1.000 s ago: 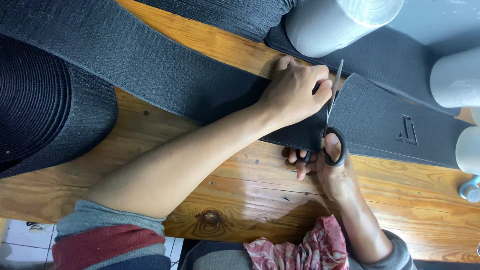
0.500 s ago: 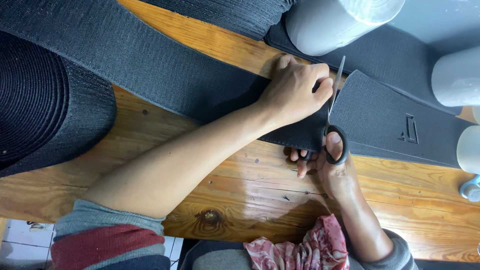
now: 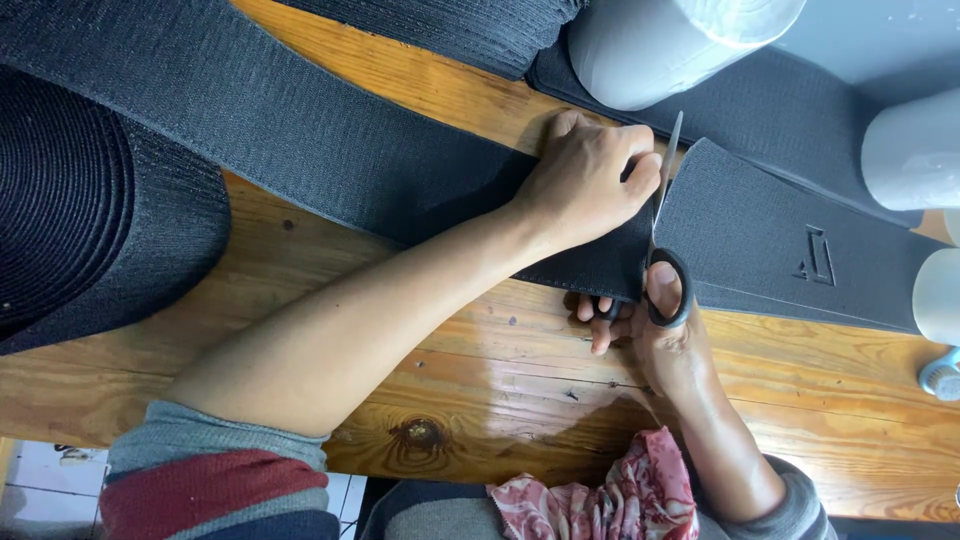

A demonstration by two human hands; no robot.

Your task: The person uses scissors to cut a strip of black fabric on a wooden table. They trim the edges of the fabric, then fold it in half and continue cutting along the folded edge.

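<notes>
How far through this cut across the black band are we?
The scissors have nearly crossed the black band; the piece to their right already gapes away. The left hand presses the band flat while the right hand works the handles. Only the far edge looks uncut.

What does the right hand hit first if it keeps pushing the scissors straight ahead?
Past the band, the right hand and scissors point up-frame at the grey cone, likely first in line; depth is unclear.

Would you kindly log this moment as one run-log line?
left hand: pressing black elastic band flat | right hand: scissors, blades across band | surface: wooden table
</notes>
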